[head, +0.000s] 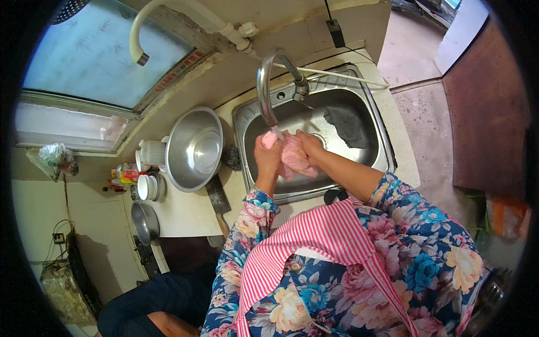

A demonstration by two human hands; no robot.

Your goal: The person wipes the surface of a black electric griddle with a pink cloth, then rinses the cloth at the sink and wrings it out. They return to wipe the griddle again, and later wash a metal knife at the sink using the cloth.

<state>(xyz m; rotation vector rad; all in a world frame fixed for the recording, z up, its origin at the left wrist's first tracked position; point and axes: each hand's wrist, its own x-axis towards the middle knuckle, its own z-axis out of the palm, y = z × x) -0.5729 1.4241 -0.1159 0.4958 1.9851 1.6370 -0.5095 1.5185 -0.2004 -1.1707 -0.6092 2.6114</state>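
Both my hands grip a wet pink cloth (292, 153) over a stainless steel sink (282, 193). My left hand (268, 155) has the cloth's left side, right below the spout of the curved metal faucet (264, 90). A stream of water (278, 132) falls from the spout onto the cloth. On the right side of the cloth is my right hand (309, 145), its fingers partly hidden. A dark grey cloth (347, 126) lies flat in the right part of the basin, apart from my hands.
Left of the sink, a large metal basin (193, 147) leans on its side near a black scouring pad (232, 158). A cleaver (218, 196) lies on the counter (181, 215). Small white bowls (147, 187) and a metal bowl (145, 222) stand farther left. Another person's leg (164, 301) is at lower left.
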